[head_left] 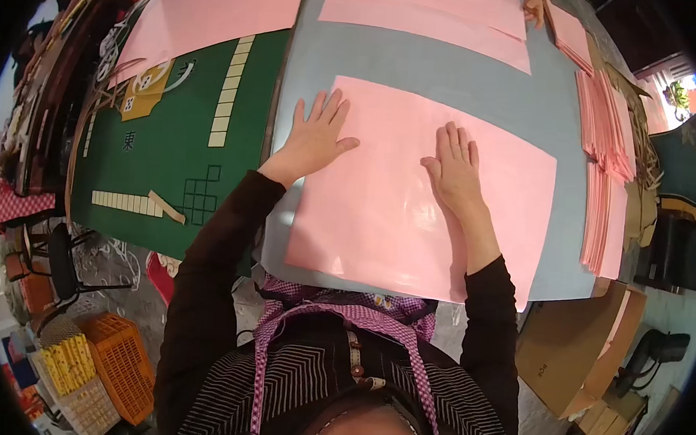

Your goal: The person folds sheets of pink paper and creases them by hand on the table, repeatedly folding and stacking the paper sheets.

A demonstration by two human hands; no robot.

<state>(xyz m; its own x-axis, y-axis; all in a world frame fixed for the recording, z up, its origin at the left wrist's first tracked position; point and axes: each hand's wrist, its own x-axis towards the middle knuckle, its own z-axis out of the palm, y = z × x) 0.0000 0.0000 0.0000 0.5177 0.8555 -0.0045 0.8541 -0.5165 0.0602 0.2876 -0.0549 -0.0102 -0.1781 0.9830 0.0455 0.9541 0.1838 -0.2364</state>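
A large pink sheet (380,211) lies flat on the blue-grey tabletop (422,54), with its lower edge at the table's near edge. On its upper left part rests my left hand (314,140), palm down with the fingers spread. My right hand (453,166) lies palm down on the middle right of the same sheet, fingers stretched out and the thumb apart. Neither hand grips anything. Farther back on the table are more pink sheets (424,15), overlapping one another.
Folded pink pieces (604,129) are stacked along the right edge. Another person's hand (534,9) is at the far right. A green mahjong table (151,181) with a pink sheet (217,10) adjoins on the left. A cardboard box (571,343) stands lower right, an orange crate (120,363) lower left.
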